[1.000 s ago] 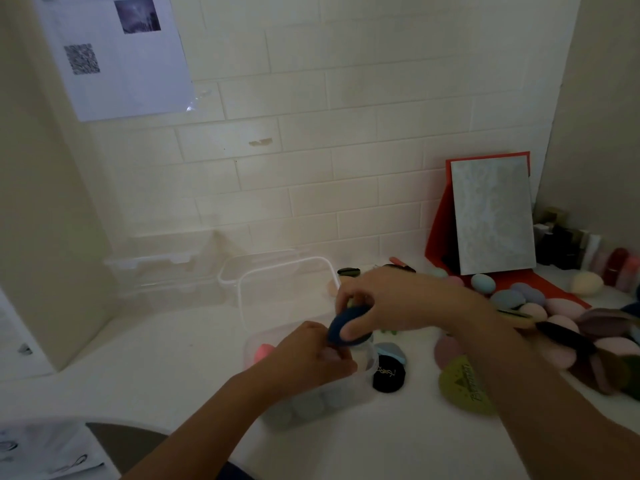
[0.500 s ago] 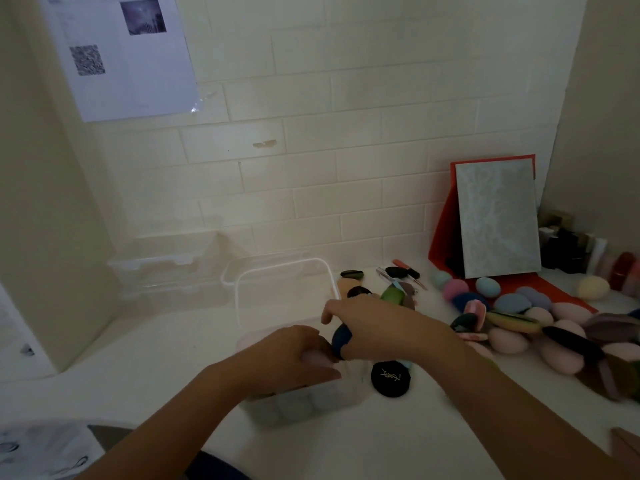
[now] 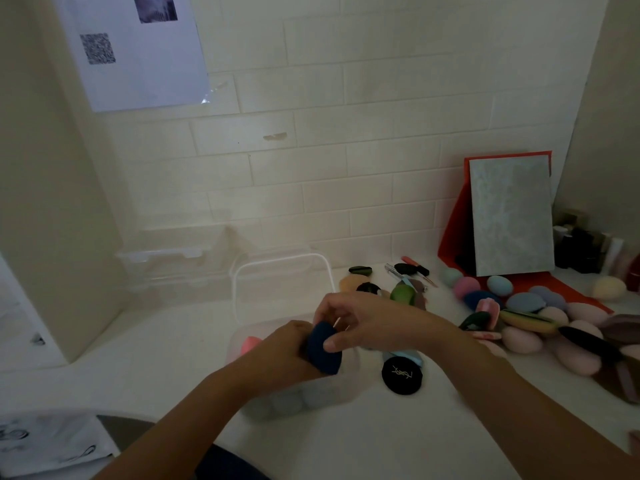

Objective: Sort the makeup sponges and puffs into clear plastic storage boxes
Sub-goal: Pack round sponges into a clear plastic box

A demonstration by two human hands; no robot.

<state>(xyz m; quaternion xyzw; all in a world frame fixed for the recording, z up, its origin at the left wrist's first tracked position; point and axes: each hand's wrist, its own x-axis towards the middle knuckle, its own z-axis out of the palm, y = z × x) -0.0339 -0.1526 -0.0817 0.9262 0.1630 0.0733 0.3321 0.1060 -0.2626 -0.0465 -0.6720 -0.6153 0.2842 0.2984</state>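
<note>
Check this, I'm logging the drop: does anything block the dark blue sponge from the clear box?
Nothing visible does. The left hand and right hand hold the dark blue sponge over the clear box, whose lid stands open.

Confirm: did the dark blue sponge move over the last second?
Yes: judged against the black logo puff, the dark blue sponge went left and down, toward the clear box.

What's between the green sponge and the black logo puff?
Head view: the right hand, holding the navy sponge, crosses there; a light blue puff abuts the black logo puff.
</note>
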